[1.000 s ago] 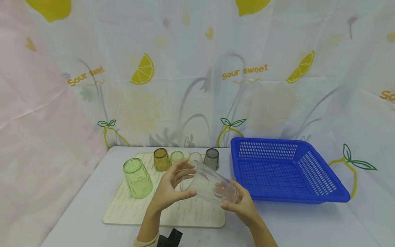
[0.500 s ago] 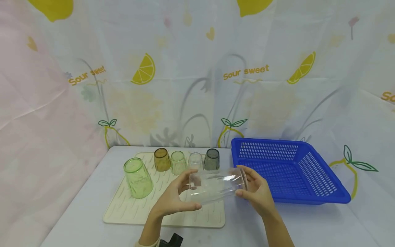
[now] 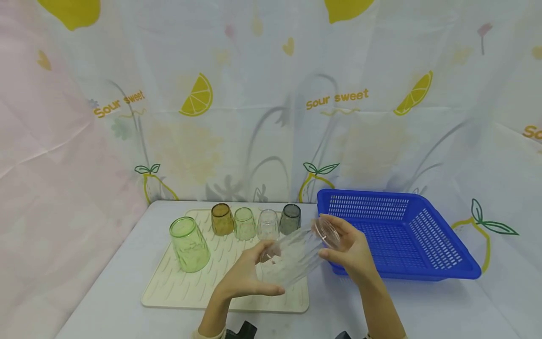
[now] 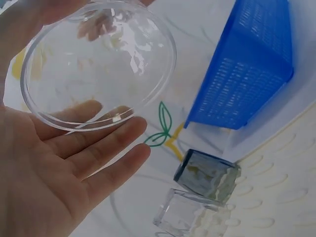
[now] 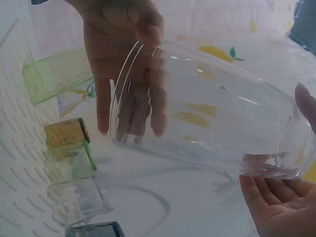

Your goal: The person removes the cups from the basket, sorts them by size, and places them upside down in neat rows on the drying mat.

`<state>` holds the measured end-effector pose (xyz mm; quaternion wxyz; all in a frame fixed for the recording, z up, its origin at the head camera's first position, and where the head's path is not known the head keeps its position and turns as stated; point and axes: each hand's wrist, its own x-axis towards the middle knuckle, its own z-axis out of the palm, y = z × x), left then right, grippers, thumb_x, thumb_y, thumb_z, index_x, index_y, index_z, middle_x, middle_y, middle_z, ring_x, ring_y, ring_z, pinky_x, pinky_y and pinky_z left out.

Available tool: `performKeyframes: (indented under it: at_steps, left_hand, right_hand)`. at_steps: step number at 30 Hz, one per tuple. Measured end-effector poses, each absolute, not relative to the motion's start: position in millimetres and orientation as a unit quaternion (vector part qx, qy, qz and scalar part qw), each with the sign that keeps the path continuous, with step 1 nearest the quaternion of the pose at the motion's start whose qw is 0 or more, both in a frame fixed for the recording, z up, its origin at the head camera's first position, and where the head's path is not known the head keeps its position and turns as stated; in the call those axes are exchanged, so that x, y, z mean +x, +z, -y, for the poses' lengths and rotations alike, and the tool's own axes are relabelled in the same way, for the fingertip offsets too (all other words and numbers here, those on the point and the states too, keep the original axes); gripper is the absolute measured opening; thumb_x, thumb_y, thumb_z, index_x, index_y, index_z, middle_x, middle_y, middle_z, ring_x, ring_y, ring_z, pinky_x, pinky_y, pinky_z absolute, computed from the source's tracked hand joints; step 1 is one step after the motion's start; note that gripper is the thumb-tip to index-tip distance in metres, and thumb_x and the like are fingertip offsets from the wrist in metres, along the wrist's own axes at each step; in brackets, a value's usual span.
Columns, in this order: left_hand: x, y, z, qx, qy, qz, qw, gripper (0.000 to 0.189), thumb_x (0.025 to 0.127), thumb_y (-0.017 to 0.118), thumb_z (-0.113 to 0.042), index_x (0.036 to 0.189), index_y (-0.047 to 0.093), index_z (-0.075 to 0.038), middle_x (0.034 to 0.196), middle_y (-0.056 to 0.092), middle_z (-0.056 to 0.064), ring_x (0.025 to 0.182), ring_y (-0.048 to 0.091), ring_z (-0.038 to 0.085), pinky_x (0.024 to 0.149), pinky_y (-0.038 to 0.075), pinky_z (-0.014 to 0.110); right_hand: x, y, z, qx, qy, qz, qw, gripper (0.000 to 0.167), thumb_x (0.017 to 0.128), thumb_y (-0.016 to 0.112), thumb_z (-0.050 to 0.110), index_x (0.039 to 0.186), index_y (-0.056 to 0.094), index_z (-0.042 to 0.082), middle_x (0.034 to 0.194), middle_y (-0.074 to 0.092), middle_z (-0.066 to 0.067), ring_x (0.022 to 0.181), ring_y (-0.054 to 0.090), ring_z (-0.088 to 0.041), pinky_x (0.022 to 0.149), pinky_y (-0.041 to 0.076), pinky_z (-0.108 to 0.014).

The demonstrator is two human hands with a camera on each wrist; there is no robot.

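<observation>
A large clear drinking glass (image 3: 296, 256) is held slantwise over the mat, its right end higher. My right hand (image 3: 353, 252) grips the thick base end, thumb on the near side and fingers behind. At the wide rim, my left hand (image 3: 245, 278) touches the glass; in the left wrist view its fingers (image 4: 106, 148) extend nearly straight behind the rim. Through the clear wall in the right wrist view, those fingers show again. A large green glass (image 3: 190, 247) stands at the left side of the cream ridged drying mat (image 3: 169, 289).
Along the mat's back edge stand small glasses: amber (image 3: 222, 220), green (image 3: 245, 225), clear (image 3: 268, 227) and grey (image 3: 290, 220). A blue perforated basket (image 3: 410, 273) sits on the white-covered table at the right. A lemon-printed cloth (image 3: 254, 141) hangs behind.
The glass's right end has swung from low to high. My right hand has moved up and right with it; my left hand has shifted slightly right and down.
</observation>
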<state>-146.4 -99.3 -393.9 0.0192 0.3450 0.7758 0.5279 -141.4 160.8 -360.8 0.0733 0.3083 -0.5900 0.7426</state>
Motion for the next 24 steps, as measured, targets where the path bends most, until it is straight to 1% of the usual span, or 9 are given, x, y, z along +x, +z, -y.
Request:
performKeyframes:
  at_steps: [2, 3, 6, 9, 13, 15, 21, 24]
  left_hand:
    - [-146.5, -394.8, 97.2, 0.347, 0.518, -0.782, 0.014, 0.079, 0.065, 0.084, -0.028, 0.131, 0.047, -0.007, 0.115, 0.062, 0.001, 0.106, 0.058, 0.023, 0.090, 0.050, 0.040]
    - [-146.6, -395.4, 95.9, 0.348, 0.515, -0.783, 0.010, 0.079, 0.064, 0.084, -0.029, 0.131, 0.048, -0.008, 0.114, 0.062, -0.001, 0.105, 0.058, 0.020, 0.089, 0.050, 0.039]
    - [-147.0, -396.9, 91.8, 0.356, 0.513, -0.781, -0.006, 0.076, 0.064, 0.084, -0.030, 0.129, 0.050, -0.010, 0.109, 0.062, -0.003, 0.098, 0.057, 0.014, 0.083, 0.051, 0.032]
    - [-146.7, -397.7, 87.9, 0.355, 0.529, -0.771, -0.009, 0.076, 0.064, 0.084, -0.027, 0.130, 0.049, -0.012, 0.107, 0.063, -0.002, 0.094, 0.057, 0.012, 0.080, 0.052, 0.029]
    - [-145.6, -398.1, 83.4, 0.338, 0.542, -0.769, -0.006, 0.082, 0.063, 0.085, -0.025, 0.133, 0.046, -0.011, 0.112, 0.063, 0.000, 0.096, 0.059, 0.014, 0.081, 0.053, 0.030]
    - [-145.0, -398.3, 81.7, 0.334, 0.543, -0.771, -0.007, 0.083, 0.063, 0.085, -0.024, 0.133, 0.045, -0.010, 0.114, 0.062, 0.001, 0.098, 0.058, 0.017, 0.083, 0.052, 0.032]
    - [-144.2, -399.5, 78.2, 0.327, 0.548, -0.770, -0.012, 0.080, 0.063, 0.085, -0.022, 0.131, 0.046, -0.008, 0.113, 0.062, 0.003, 0.096, 0.055, 0.018, 0.083, 0.050, 0.032]
    - [-143.9, -400.3, 78.2, 0.313, 0.549, -0.774, -0.013, 0.079, 0.062, 0.085, -0.024, 0.130, 0.047, -0.010, 0.109, 0.061, -0.001, 0.094, 0.053, 0.017, 0.081, 0.049, 0.031]
  right_hand:
    - [-142.3, -356.6, -158.0, 0.311, 0.736, 0.597, 0.074, 0.059, 0.076, 0.075, -0.002, 0.130, 0.051, -0.001, 0.132, 0.055, -0.002, 0.125, 0.048, -0.011, 0.100, 0.044, -0.024]
    - [-143.0, -354.3, -156.3, 0.315, 0.732, 0.600, 0.075, 0.060, 0.076, 0.076, -0.002, 0.130, 0.050, -0.003, 0.132, 0.055, -0.001, 0.126, 0.047, -0.011, 0.100, 0.044, -0.024]
    - [-146.1, -348.2, -151.1, 0.329, 0.712, 0.614, 0.082, 0.061, 0.076, 0.076, 0.001, 0.129, 0.048, -0.008, 0.132, 0.054, 0.001, 0.127, 0.045, -0.010, 0.099, 0.046, -0.023]
    - [-149.3, -341.9, -145.4, 0.345, 0.685, 0.634, 0.093, 0.062, 0.076, 0.076, 0.001, 0.128, 0.045, -0.014, 0.130, 0.055, 0.004, 0.123, 0.048, -0.010, 0.097, 0.047, -0.022]
    - [-151.9, -335.8, -138.4, 0.357, 0.652, 0.661, 0.102, 0.062, 0.077, 0.075, -0.002, 0.127, 0.043, -0.017, 0.124, 0.057, 0.004, 0.112, 0.055, -0.009, 0.091, 0.051, -0.021]
    - [-152.4, -333.7, -135.5, 0.357, 0.640, 0.673, 0.102, 0.061, 0.077, 0.074, -0.003, 0.128, 0.043, -0.016, 0.123, 0.057, 0.001, 0.109, 0.057, -0.009, 0.089, 0.052, -0.022]
    - [-154.0, -328.8, -130.4, 0.353, 0.607, 0.707, 0.087, 0.059, 0.078, 0.073, -0.001, 0.129, 0.045, -0.011, 0.117, 0.058, -0.019, 0.102, 0.060, -0.010, 0.085, 0.054, -0.025]
    - [-154.2, -327.9, -128.8, 0.353, 0.588, 0.724, 0.077, 0.056, 0.079, 0.074, 0.002, 0.128, 0.049, -0.007, 0.115, 0.060, -0.020, 0.102, 0.061, -0.013, 0.087, 0.054, -0.028]
